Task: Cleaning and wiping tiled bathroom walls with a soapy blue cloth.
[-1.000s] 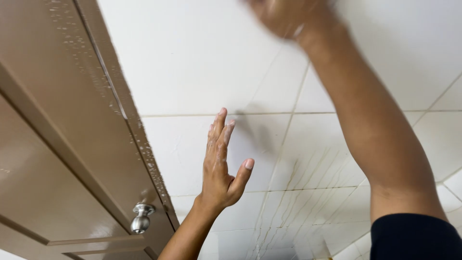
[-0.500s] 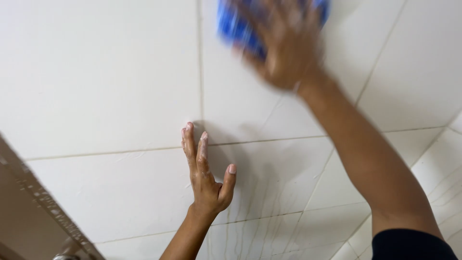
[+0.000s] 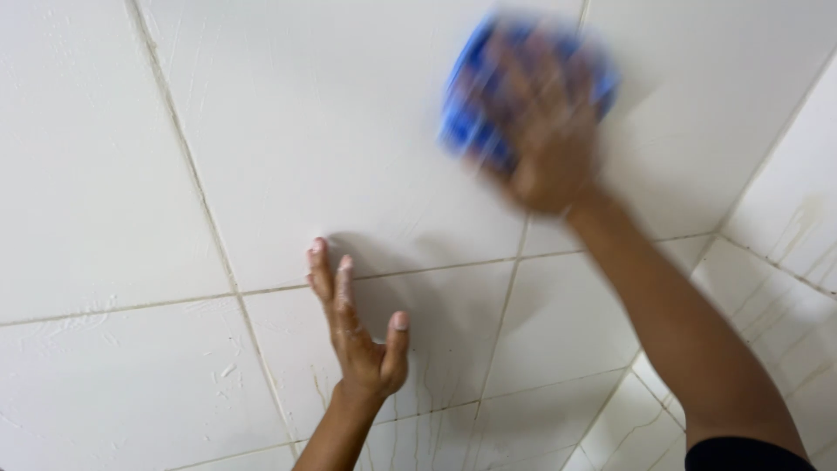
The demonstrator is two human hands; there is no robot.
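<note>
The right hand (image 3: 545,144) is high on the white tile wall (image 3: 131,174), in the upper right part of the view. It presses a blue cloth (image 3: 475,105) flat against a tile. The hand is blurred, so the single fingers are hard to separate, but they lie spread over the cloth and hold it to the wall. The cloth shows around the hand on the left side and at the upper right edge; the hand covers its middle part. The right forearm goes down to the lower right corner, where a dark sleeve (image 3: 741,455) begins.

The left hand (image 3: 357,336) is lower and more to the left, well apart from the cloth. It holds nothing. Its palm leans on the wall with the fingers straight and close together, pointing up, and the thumb stands out to the right. The fingertips reach just over a horizontal grout line (image 3: 113,307). A soft shadow of the hand falls on the tile to its right.

At the right edge the wall meets a second tiled wall (image 3: 785,262) in a corner. That wall has brownish streaks. Thin dried streaks also run down the tiles below the left hand.
</note>
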